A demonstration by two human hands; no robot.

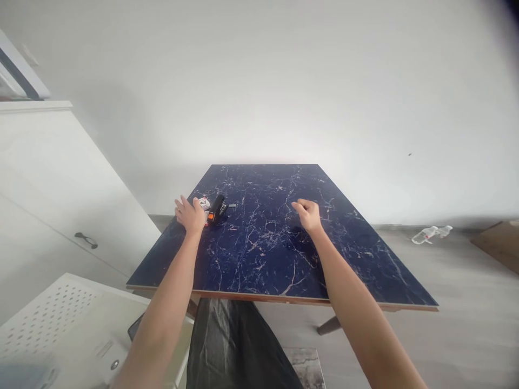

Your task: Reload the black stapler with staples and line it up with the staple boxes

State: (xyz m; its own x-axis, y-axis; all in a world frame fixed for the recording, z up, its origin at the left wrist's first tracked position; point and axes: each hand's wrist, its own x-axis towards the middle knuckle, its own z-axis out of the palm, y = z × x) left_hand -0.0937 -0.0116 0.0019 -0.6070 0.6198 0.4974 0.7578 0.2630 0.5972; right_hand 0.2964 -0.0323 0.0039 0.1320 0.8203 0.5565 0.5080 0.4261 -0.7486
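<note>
My left hand (190, 215) is at the left side of the dark blue, marble-patterned table (263, 248), its fingers spread apart. Just right of it lies what looks like a black stapler (218, 208) with an orange mark and a thin metal end. A small white packet with red and dark print (204, 203) sits between the hand and the stapler, partly hidden by the fingers. On the right half of the table, my right hand (308, 214) is closed in a fist, with nothing showing in it.
A white cabinet (52, 178) with a dark handle stands at the left. Below it is a pale perforated stand or unit (77, 319). Clear plastic bottles (425, 234) lie on the floor at right, near a cardboard box (498, 243). A white wall rises behind the table.
</note>
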